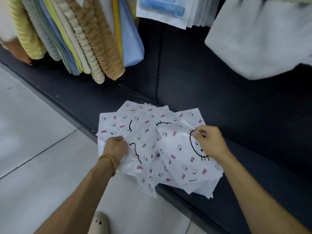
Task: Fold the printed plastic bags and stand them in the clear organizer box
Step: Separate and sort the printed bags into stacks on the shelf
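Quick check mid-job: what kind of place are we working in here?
Probably a shop aisle: hanging towels and packaged goods above a dark display shelf, where the printed plastic bags lie, beside a tiled floor.

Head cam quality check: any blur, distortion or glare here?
Head view: hands and printed bags fairly sharp; white bag at upper right smeared by motion blur; wide-angle bends the dark shelf edge; lighting soft and even, no strong glare.

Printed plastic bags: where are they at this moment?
In the head view, the printed plastic bags lie fanned out at lower centre on the dark shelf, overhanging its front edge, held between the left hand and right hand.
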Demonstrator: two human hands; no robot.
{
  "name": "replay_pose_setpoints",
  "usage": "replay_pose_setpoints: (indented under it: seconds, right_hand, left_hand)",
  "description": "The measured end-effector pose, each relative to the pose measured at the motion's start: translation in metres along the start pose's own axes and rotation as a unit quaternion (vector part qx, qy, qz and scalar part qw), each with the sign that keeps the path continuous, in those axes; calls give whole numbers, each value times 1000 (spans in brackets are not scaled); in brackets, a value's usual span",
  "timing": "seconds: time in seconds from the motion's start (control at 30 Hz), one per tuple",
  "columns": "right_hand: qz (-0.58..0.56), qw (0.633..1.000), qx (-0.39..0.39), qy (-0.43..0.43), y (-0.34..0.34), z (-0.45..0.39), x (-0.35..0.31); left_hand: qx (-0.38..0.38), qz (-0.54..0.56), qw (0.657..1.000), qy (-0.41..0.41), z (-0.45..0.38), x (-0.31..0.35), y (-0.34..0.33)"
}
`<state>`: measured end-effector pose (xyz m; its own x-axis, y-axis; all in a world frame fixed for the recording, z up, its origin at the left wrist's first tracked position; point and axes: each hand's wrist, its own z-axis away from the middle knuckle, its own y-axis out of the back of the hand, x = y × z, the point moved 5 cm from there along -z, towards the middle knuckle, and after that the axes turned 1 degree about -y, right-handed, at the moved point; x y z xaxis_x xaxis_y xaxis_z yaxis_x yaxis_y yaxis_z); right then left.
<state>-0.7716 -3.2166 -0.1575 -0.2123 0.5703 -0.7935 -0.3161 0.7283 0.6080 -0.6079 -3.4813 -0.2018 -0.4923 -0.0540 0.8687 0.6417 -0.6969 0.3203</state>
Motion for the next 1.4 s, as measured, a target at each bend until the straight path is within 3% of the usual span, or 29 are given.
replay_pose_setpoints:
  seconds: [0.07,0.17,0.47,0.63,0.8,0.93,1.03,1.2,1.4]
  right_hand:
    - [-61,998,-3,-4,7,13,0]
    - [-68,998,-14,8,8,30,-1]
    - [-55,997,-41,31,0,59,-3]
    - [-71,993,-89,40,-3,64,-13]
    - [-86,990,-88,67,-8,67,-24]
    - [-67,990,-100,68,-20,72,-26]
    - [-24,991,-115,58,-22,76,-27]
    - [32,968,-203,147,-31,84,-50]
    - [103,973,-150,143,-16,89,-49]
  left_hand:
    - [-29,25,999,21,13,-1,-4]
    - [-101,52,994,11,36,5,-19]
    - [-166,5,961,-222,78,51,-25]
    - [-229,8,965,-128,77,53,-29]
    - [-226,-146,933,-241,86,58,-36]
    - [-175,-244,900,-317,85,62,-41]
    - [-202,-242,895,-317,87,64,-38]
    - [-271,-295,849,-345,100,70,-43]
    - [-314,-290,842,-330,101,76,-36]
